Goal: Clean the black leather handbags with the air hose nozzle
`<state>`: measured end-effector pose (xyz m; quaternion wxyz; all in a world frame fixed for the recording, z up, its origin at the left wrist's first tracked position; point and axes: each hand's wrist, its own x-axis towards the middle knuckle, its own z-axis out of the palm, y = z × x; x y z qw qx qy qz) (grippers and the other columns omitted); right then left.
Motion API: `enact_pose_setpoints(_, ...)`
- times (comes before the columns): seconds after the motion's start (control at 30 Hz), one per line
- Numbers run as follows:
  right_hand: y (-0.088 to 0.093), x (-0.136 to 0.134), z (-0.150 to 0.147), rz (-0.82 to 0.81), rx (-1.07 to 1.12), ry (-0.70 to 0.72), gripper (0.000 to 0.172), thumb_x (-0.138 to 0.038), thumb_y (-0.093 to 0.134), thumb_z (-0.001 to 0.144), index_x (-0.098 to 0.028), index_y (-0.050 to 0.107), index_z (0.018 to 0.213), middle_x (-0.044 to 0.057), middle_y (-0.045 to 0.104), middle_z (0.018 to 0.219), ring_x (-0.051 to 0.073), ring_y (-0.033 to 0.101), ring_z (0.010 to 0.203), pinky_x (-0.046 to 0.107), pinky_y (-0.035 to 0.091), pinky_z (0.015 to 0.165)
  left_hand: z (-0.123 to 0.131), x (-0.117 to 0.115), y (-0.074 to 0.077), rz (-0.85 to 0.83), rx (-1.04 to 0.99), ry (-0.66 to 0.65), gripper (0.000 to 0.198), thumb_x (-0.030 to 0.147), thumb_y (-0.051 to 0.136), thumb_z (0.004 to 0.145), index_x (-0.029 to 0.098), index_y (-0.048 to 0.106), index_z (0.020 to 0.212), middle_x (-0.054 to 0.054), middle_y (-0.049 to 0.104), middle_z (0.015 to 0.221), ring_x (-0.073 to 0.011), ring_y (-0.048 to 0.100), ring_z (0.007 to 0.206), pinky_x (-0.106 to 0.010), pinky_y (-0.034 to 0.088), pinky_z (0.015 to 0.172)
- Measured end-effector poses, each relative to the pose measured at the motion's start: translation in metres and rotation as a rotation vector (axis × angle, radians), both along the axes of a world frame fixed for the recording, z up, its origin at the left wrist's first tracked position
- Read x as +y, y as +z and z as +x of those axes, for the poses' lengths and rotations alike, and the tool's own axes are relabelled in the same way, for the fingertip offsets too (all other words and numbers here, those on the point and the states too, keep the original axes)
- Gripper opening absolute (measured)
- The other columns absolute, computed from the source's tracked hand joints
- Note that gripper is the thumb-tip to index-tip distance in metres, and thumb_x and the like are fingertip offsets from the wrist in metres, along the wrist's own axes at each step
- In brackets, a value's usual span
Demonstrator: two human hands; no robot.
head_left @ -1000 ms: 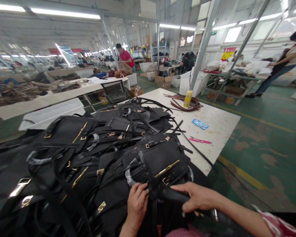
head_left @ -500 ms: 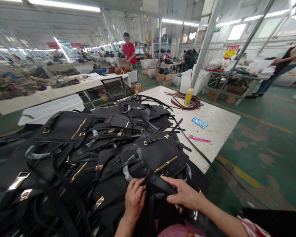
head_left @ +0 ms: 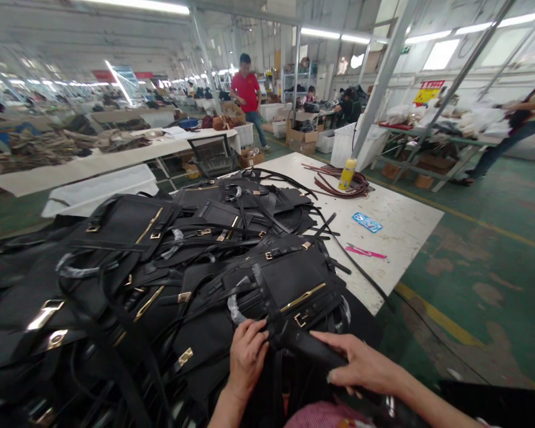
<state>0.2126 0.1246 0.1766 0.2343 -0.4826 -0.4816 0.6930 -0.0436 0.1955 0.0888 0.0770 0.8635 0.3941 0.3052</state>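
A big heap of black leather bags with gold buckles and loose straps covers the near part of a white table. At the front of the heap lies one black bag with a gold bar. My left hand is curled, fingertips pinching a black strap at that bag's lower edge. My right hand is closed around a black strap or handle that runs between both hands.
On the table's far part lie a yellow spray can, a coil of brown straps, a blue packet and a pink tool. A person in a red shirt stands beyond. Another person stands at the right racks.
My right hand slid left along the black strap, then back to the right. My left hand stayed gripping at the bag's edge. The person in red walked closer.
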Motion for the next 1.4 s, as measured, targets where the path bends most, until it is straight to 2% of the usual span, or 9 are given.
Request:
enact_pose_setpoints(0.2, 0.017, 0.001, -0.008, 0.143, -0.108, -0.094, 0.073, -0.012, 0.051, 0.066, -0.026, 0.027, 0.133, -0.001, 0.064, 0.087, 0.009, 0.051, 0.051, 0.019, 0.042, 0.046, 0.011, 0.007, 0.026, -0.141, 0.066, 0.023, 0.016, 0.018, 0.051, 0.077, 0.027, 0.063, 0.084, 0.000, 0.066, 0.086, -0.0206, 0.048, 0.091, -0.043, 0.036, 0.079)
enact_pose_setpoints(0.27, 0.023, -0.005, -0.009, 0.252, -0.250, -0.049, 0.070, -0.013, 0.054, 0.065, -0.027, 0.034, 0.131, 0.001, 0.062, 0.100, 0.016, 0.057, 0.069, 0.025, 0.047, 0.062, 0.016, 0.011, 0.031, -0.251, 0.062, 0.055, 0.014, 0.019, 0.052, 0.077, 0.027, 0.063, 0.075, 0.002, 0.066, 0.079, -0.0205, 0.050, 0.088, -0.045, 0.033, 0.079)
enact_pose_setpoints(0.37, 0.023, -0.012, -0.015, 0.376, -0.364, -0.010, 0.069, -0.011, 0.056, 0.063, -0.030, 0.040, 0.127, 0.000, 0.055, 0.118, 0.022, 0.054, 0.092, 0.030, 0.042, 0.083, 0.019, 0.016, 0.035, -0.368, 0.023, 0.062, 0.016, 0.016, 0.054, 0.074, 0.027, 0.063, 0.070, 0.003, 0.065, 0.076, -0.0207, 0.049, 0.088, -0.046, 0.029, 0.079)
enact_pose_setpoints(0.47, 0.011, -0.008, -0.025, 0.351, -0.303, -0.048, 0.072, -0.009, 0.053, 0.063, -0.029, 0.036, 0.130, -0.001, 0.061, 0.105, 0.015, 0.057, 0.068, 0.022, 0.045, 0.061, 0.019, 0.018, 0.034, -0.421, -0.024, 0.061, 0.018, 0.012, 0.051, 0.073, 0.025, 0.061, 0.065, 0.003, 0.065, 0.073, -0.0200, 0.049, 0.088, -0.045, 0.028, 0.080)
enact_pose_setpoints(0.53, 0.002, -0.005, -0.028, 0.296, -0.240, -0.073, 0.073, -0.008, 0.051, 0.064, -0.027, 0.031, 0.132, -0.003, 0.064, 0.088, 0.010, 0.049, 0.051, 0.018, 0.038, 0.045, 0.018, 0.018, 0.033, -0.435, -0.033, 0.075, 0.019, 0.010, 0.050, 0.072, 0.025, 0.060, 0.064, 0.004, 0.064, 0.074, -0.0197, 0.049, 0.088, -0.046, 0.028, 0.081)
enact_pose_setpoints(0.6, -0.006, -0.005, -0.028, 0.265, -0.195, -0.075, 0.074, -0.007, 0.050, 0.063, -0.026, 0.031, 0.132, -0.005, 0.063, 0.077, 0.007, 0.043, 0.046, 0.016, 0.032, 0.041, 0.017, 0.018, 0.033, -0.451, -0.038, 0.081, 0.018, 0.010, 0.051, 0.071, 0.025, 0.060, 0.065, 0.004, 0.065, 0.075, -0.0199, 0.049, 0.090, -0.046, 0.027, 0.082)
enact_pose_setpoints(0.83, -0.009, 0.002, -0.029, 0.197, -0.074, -0.142, 0.072, -0.009, 0.049, 0.063, -0.024, 0.032, 0.131, -0.007, 0.058, 0.062, 0.007, 0.041, 0.041, 0.017, 0.035, 0.041, 0.015, 0.022, 0.035, -0.470, -0.042, 0.076, 0.017, 0.012, 0.051, 0.070, 0.024, 0.060, 0.063, 0.002, 0.064, 0.072, -0.0206, 0.051, 0.087, -0.046, 0.030, 0.080)
enact_pose_setpoints(1.07, 0.006, 0.010, -0.026, 0.219, -0.083, -0.245, 0.069, -0.012, 0.049, 0.066, -0.026, 0.031, 0.131, -0.004, 0.062, 0.080, 0.008, 0.046, 0.045, 0.019, 0.040, 0.046, 0.017, 0.026, 0.040, -0.474, -0.066, 0.110, 0.015, 0.013, 0.053, 0.067, 0.023, 0.060, 0.059, 0.001, 0.064, 0.068, -0.0193, 0.053, 0.081, -0.040, 0.036, 0.076)
enact_pose_setpoints(1.4, 0.008, -0.017, -0.017, 0.263, -0.204, -0.096, 0.071, -0.007, 0.049, 0.062, -0.025, 0.036, 0.129, -0.005, 0.061, 0.072, 0.009, 0.047, 0.050, 0.016, 0.034, 0.042, 0.020, 0.011, 0.052, -0.472, -0.064, 0.178, 0.015, 0.010, 0.053, 0.067, 0.021, 0.058, 0.058, 0.001, 0.059, 0.063, -0.0174, 0.050, 0.076, -0.037, 0.037, 0.072)
